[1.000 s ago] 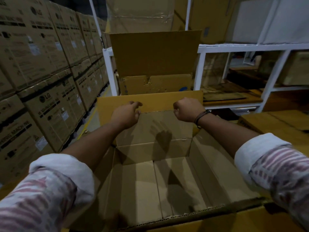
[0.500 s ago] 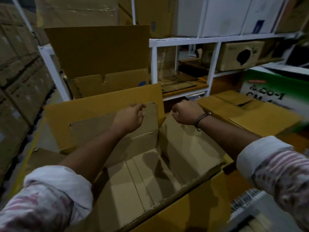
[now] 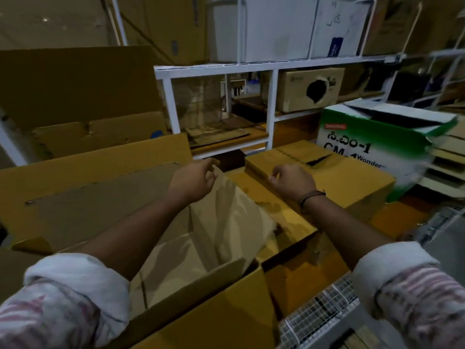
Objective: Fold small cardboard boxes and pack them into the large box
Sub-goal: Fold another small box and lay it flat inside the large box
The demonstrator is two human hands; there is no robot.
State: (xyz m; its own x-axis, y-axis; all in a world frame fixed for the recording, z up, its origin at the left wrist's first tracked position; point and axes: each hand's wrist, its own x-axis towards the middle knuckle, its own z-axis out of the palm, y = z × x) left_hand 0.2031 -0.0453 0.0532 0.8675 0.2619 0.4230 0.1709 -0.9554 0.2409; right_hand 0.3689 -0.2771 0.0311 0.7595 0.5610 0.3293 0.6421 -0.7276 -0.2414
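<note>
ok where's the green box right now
Head view, far right: the green box sits just behind the closed brown box by the right hand, in front of the white rack.

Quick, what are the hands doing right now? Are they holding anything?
Left hand: fingers curled at the flap corner; grip cannot be told.
Right hand: curled; whether it holds anything cannot be told.

Dim warm light, soft shadows, blurred and warped toward the edges.
</note>
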